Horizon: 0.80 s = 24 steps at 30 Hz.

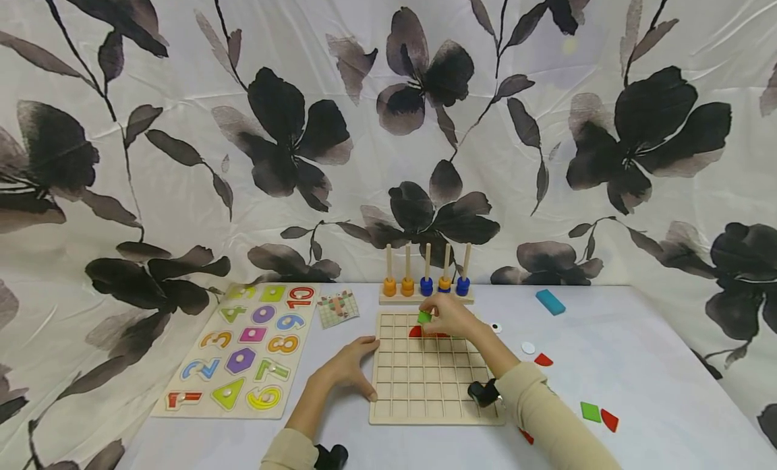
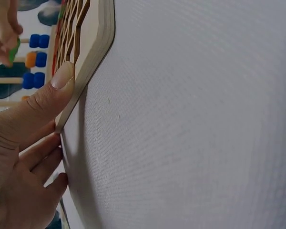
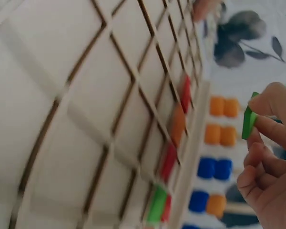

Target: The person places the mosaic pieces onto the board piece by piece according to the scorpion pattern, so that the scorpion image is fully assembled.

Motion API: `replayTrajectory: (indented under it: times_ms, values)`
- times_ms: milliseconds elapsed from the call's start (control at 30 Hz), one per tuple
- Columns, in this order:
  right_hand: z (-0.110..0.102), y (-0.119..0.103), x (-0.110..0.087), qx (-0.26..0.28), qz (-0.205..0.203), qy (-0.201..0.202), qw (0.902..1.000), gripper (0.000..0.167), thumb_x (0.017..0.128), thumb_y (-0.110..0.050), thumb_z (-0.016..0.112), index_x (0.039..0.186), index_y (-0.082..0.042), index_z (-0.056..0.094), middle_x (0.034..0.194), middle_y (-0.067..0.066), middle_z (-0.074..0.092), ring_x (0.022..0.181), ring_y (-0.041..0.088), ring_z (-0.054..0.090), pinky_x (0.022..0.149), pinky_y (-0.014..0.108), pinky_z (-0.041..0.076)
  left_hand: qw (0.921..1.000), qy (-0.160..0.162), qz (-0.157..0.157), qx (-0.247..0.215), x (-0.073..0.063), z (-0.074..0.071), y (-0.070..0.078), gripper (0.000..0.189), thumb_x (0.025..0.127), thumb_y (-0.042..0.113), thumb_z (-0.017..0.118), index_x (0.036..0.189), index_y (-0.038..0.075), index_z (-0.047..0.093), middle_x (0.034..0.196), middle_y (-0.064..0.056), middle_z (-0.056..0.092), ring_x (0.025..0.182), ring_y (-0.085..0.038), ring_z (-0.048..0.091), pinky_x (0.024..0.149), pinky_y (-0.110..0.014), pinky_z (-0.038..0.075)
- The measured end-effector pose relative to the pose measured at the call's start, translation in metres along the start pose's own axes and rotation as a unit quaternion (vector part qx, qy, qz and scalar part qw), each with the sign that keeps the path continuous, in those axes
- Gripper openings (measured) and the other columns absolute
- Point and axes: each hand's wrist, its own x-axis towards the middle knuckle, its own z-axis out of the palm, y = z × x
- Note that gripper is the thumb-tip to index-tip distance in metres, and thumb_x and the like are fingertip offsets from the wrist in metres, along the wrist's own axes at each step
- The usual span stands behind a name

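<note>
A wooden grid board (image 1: pixel 400 369) lies flat in front of me. My left hand (image 1: pixel 349 367) rests along its left edge, fingers and thumb spread and touching the side. In the left wrist view the thumb (image 2: pixel 43 102) presses the board's edge. Above the far rows, my right hand (image 1: pixel 452 316) pinches a green square tile (image 1: pixel 424 317) between thumb and fingers; it shows edge-on in the right wrist view. Red (image 3: pixel 169 162), orange (image 3: pixel 178 126) and green (image 3: pixel 157 204) pieces sit in the far cells. The right hand partly hides them in the head view.
An abacus stand (image 1: pixel 425 299) with orange and blue beads stands behind the board. A number puzzle (image 1: pixel 231 348) and a pattern card (image 1: pixel 338 309) lie left. To the right are a blue block (image 1: pixel 550 302), a white disc (image 1: pixel 528 348), a green tile (image 1: pixel 591 412) and red pieces (image 1: pixel 610 420).
</note>
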Motion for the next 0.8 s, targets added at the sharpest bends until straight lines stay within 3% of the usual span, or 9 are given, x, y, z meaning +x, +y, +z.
replayTrajectory:
  times_ms: [200, 400, 800]
  values:
    - [0.030, -0.006, 0.028, 0.004, 0.019, -0.008, 0.9998, 0.032, 0.073, -0.008, 0.073, 0.102, 0.004, 0.069, 0.092, 0.010, 0.068, 0.083, 0.020, 0.061, 0.071, 0.029, 0.053, 1.0000, -0.005, 0.004, 0.004, 0.001, -0.002, 0.001, 0.100, 0.052, 0.016, 0.092, 0.136, -0.007, 0.043, 0.144, -0.025, 0.035, 0.133, -0.045, 0.031, 0.109, -0.055, 0.030]
    - [0.048, -0.010, 0.040, -0.005, 0.029, -0.037, 0.9989, 0.030, 0.075, -0.006, 0.072, 0.103, 0.004, 0.068, 0.095, 0.013, 0.068, 0.089, 0.023, 0.062, 0.079, 0.036, 0.054, 0.9999, -0.009, 0.003, 0.004, 0.001, -0.002, 0.001, 0.100, 0.053, 0.017, 0.092, 0.136, -0.007, 0.043, 0.144, -0.024, 0.035, 0.133, -0.045, 0.031, 0.109, -0.055, 0.030]
    - [0.049, -0.012, 0.042, -0.011, 0.051, -0.091, 0.9945, 0.021, 0.079, -0.001, 0.071, 0.099, 0.004, 0.071, 0.094, 0.013, 0.071, 0.088, 0.023, 0.065, 0.080, 0.037, 0.055, 0.9999, -0.008, 0.006, -0.004, 0.000, -0.001, -0.002, 0.100, 0.053, 0.016, 0.091, 0.136, -0.008, 0.042, 0.145, -0.025, 0.034, 0.133, -0.045, 0.030, 0.109, -0.055, 0.029]
